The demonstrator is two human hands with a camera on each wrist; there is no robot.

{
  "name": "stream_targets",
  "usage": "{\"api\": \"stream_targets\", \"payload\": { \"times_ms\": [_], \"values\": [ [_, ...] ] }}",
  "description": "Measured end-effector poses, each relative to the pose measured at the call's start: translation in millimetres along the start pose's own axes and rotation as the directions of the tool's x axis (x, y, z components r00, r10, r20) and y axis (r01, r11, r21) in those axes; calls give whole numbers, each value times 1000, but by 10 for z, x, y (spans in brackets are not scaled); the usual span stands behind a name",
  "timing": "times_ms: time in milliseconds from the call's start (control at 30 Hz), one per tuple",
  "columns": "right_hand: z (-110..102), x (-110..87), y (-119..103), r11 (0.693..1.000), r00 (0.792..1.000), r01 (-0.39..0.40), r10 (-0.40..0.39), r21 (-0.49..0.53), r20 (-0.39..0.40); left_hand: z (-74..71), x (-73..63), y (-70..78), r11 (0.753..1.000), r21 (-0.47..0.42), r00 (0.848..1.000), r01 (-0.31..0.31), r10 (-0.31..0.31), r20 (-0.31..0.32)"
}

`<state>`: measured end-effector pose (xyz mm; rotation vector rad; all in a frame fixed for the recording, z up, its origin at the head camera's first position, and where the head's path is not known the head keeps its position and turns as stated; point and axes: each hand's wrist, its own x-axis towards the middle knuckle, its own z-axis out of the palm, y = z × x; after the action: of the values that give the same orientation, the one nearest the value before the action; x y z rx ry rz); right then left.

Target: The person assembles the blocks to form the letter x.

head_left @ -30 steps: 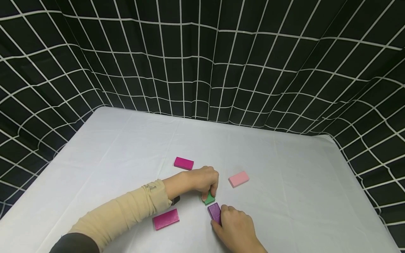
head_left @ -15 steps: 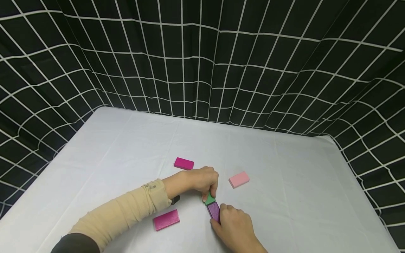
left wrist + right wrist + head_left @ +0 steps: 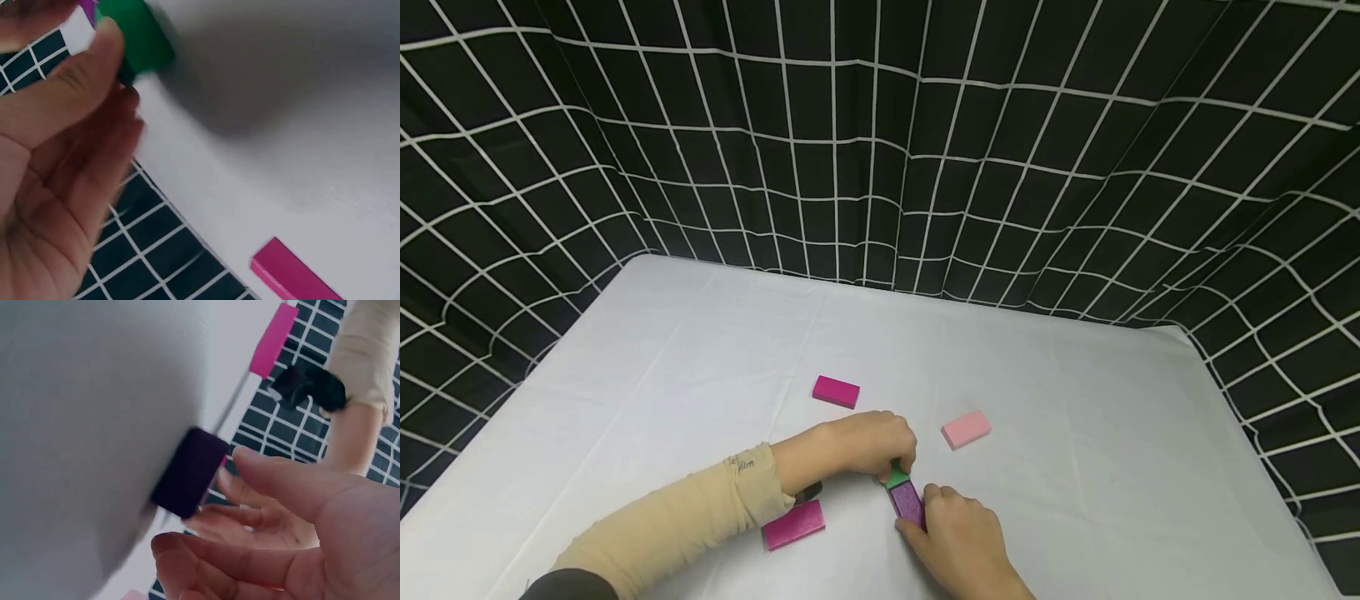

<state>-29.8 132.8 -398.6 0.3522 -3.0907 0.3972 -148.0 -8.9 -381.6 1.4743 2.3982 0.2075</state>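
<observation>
My left hand (image 3: pixel 872 442) reaches in from the left and pinches a green block (image 3: pixel 897 477) between thumb and fingers; its far part is hidden under the hand. In the left wrist view the thumb lies against the green block (image 3: pixel 139 37). End to end with it, on the near side, lies a purple block (image 3: pixel 907 503). My right hand (image 3: pixel 962 537) holds this one, thumb at its near end and fingers along its right side. The right wrist view shows the purple block (image 3: pixel 190 472) dark, between thumb and fingertips.
One magenta block (image 3: pixel 836 392) lies beyond the left hand, another (image 3: pixel 794 525) below the left forearm. A pale pink block (image 3: pixel 966 429) sits to the right. White cloth (image 3: pixel 1075 467) covers the table; a black gridded curtain (image 3: pixel 865 150) stands behind.
The purple block has moved up against the green one, closing the small gap between them. My left wrist and forearm have come slightly nearer; the right hand has barely moved.
</observation>
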Motion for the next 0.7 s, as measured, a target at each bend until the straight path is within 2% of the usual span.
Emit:
{"api": "stream_targets", "payload": {
  "times_ms": [67, 200, 400, 500, 600, 700],
  "values": [
    [-35, -21, 26, 1000, 1000, -16, 16, -2, 3, -3, -21, 50, 994, 109, 1000, -18, 20, -18],
    [-120, -53, 93, 999, 999, -46, 46, -6, 5, -4, -30, 117, 955, 294, 998, -28, 43, -45],
    [-226, -117, 178, 998, 997, -58, 57, -23, -53, -6, -31, 174, 913, 407, 998, -9, 33, -52],
    [-251, -135, 203, 998, 997, -63, 62, -27, -48, -11, -47, 184, 898, 440, 997, -7, 42, -70],
    [-278, -124, 211, 998, 998, -51, 50, -23, -40, -35, -113, 176, 911, 413, 994, -4, 50, -100],
    [-307, -92, 227, 1000, 997, 15, -17, -21, -71, -56, -229, 151, 949, 315, 984, 3, 53, -170]
  ]
}}
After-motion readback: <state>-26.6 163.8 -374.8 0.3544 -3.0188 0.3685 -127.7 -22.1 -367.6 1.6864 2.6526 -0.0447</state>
